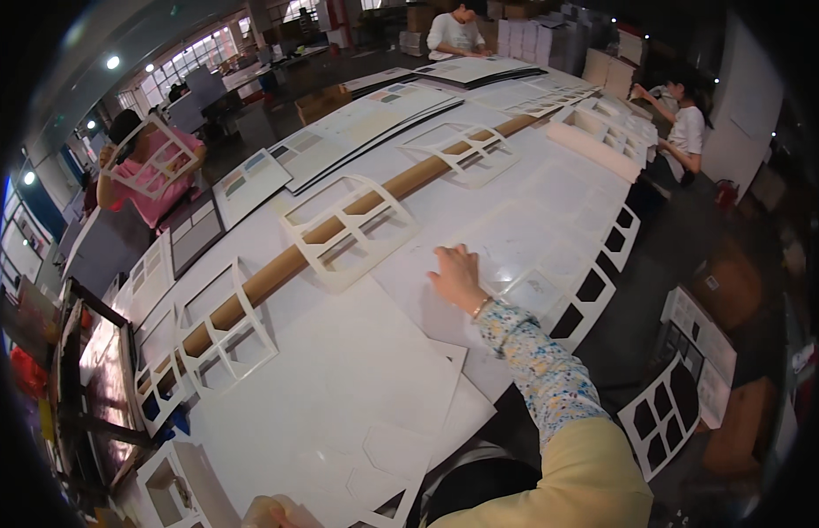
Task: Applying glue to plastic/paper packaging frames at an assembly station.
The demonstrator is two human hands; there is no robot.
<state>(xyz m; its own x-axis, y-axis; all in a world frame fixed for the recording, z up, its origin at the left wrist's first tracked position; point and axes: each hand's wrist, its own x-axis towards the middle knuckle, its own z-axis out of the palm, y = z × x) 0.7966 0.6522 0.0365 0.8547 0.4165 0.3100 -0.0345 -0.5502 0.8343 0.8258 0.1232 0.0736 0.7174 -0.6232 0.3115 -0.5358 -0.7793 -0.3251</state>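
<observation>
Your right hand (pixel 456 277) lies flat, fingers spread, gripping nothing, on a white die-cut sheet (pixel 515 238). Your left hand (pixel 270 511) is mostly hidden, so its grip cannot be told. Careless pressure could slide the loose stack off the table edge (pixel 594 299).

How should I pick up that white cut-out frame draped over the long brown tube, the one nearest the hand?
Probably by the outer bars of the white frame, one on each side of the brown tube, lifting straight up. It straddles the tube, so sliding sideways would snag. The thin inner strips look bendy, so avoid them. The right hand lies flat on the white sheet beside it.
</observation>
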